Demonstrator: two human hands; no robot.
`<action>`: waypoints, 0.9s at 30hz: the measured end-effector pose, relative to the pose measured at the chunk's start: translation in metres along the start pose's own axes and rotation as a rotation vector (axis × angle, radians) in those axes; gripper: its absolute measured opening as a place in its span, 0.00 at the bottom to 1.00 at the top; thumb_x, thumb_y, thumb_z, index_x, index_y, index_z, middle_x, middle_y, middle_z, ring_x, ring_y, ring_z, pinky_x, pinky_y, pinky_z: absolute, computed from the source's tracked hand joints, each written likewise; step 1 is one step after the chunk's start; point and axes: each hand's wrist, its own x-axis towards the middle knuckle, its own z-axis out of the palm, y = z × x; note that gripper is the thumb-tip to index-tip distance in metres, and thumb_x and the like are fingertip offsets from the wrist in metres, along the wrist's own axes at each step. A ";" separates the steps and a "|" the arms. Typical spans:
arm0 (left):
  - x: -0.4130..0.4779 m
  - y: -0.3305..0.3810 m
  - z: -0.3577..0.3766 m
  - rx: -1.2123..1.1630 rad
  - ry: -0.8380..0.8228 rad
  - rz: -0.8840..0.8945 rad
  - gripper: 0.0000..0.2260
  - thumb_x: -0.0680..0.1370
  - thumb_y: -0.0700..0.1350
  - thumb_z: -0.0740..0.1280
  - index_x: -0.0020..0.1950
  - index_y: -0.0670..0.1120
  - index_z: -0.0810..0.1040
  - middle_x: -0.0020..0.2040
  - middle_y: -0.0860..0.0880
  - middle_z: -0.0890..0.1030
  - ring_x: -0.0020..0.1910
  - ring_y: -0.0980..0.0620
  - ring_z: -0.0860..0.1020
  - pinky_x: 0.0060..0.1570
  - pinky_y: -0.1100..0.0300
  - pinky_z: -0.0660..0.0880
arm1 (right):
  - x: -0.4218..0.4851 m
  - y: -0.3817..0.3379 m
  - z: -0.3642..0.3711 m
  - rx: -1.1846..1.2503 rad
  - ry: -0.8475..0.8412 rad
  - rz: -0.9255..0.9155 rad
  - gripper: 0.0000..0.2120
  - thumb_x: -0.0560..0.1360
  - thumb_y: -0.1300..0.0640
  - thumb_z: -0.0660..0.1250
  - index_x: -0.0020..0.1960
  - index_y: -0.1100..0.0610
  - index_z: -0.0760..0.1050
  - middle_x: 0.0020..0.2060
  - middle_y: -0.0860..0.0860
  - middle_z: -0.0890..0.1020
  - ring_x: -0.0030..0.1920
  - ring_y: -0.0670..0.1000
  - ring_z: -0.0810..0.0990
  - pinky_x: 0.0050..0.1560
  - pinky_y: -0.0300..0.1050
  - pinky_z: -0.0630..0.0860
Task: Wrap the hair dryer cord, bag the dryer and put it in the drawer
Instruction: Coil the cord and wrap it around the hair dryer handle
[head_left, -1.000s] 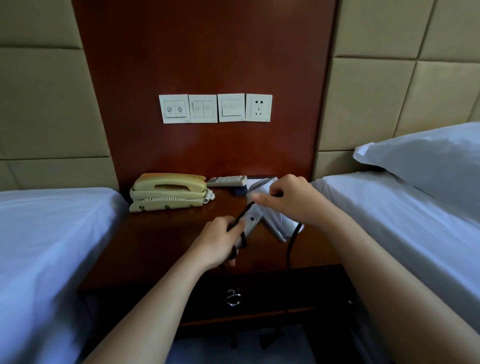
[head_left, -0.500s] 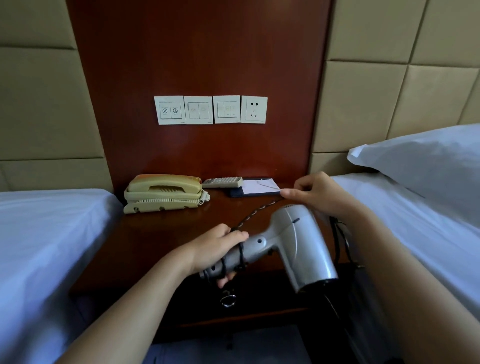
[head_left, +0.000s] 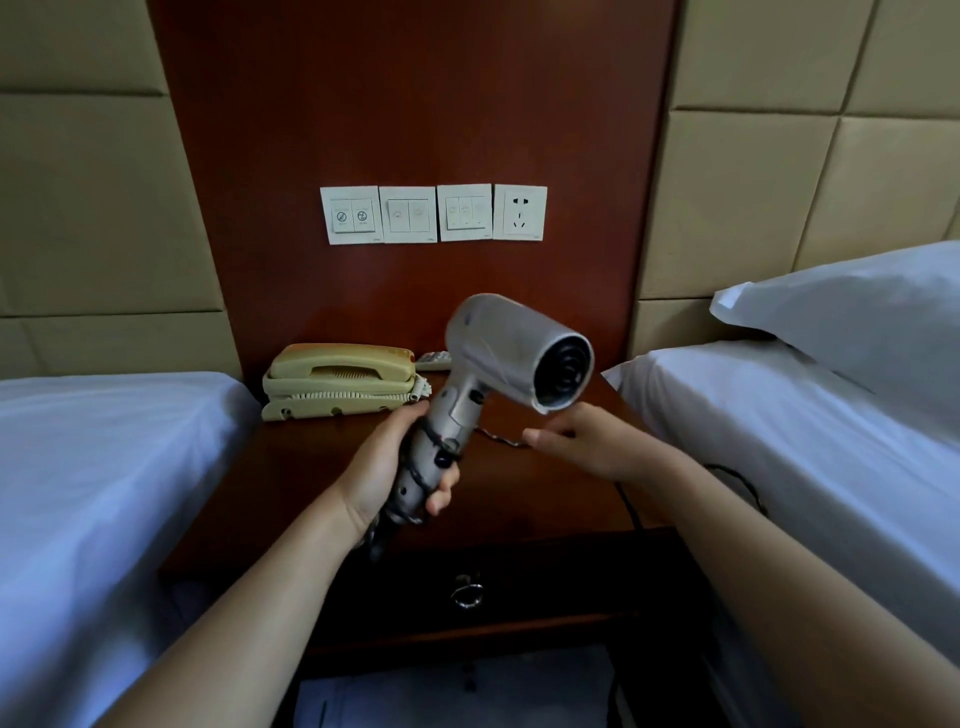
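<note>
The left hand (head_left: 387, 467) is wrapped around the handle of the silver hair dryer (head_left: 498, 348), holding it upright above the nightstand (head_left: 311, 467) with its nozzle facing near and right. The black cord (head_left: 434, 449) is coiled several turns around the handle. A slack length runs right to the right hand (head_left: 587, 441), whose fingertips pinch it, then drops over the near edge. The drawer (head_left: 545, 582) below is closed. A beige telephone (head_left: 337, 379) sits far left.

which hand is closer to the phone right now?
Left. The left hand grips the hair dryer by its handle, just right of the telephone; the right hand holds the cord farther right, on the handle's far side.
</note>
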 end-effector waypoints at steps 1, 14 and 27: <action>0.001 0.001 -0.002 0.011 0.039 0.005 0.21 0.79 0.56 0.49 0.41 0.40 0.70 0.23 0.45 0.71 0.16 0.51 0.68 0.19 0.66 0.64 | 0.001 -0.003 0.002 -0.049 -0.033 0.004 0.24 0.76 0.44 0.62 0.26 0.54 0.65 0.24 0.50 0.68 0.25 0.44 0.67 0.33 0.46 0.65; 0.014 -0.004 -0.008 0.618 0.509 0.114 0.20 0.78 0.57 0.56 0.47 0.40 0.73 0.31 0.41 0.81 0.27 0.43 0.80 0.33 0.52 0.79 | -0.016 -0.067 0.019 -0.686 -0.027 -0.294 0.12 0.79 0.52 0.58 0.59 0.53 0.73 0.56 0.53 0.78 0.57 0.59 0.77 0.46 0.48 0.71; 0.000 0.000 0.009 0.979 0.133 0.087 0.15 0.71 0.54 0.70 0.48 0.45 0.74 0.26 0.48 0.77 0.22 0.46 0.77 0.28 0.55 0.74 | -0.007 -0.053 0.005 -0.520 0.141 -0.309 0.07 0.76 0.50 0.62 0.50 0.51 0.74 0.52 0.46 0.77 0.53 0.53 0.76 0.42 0.47 0.71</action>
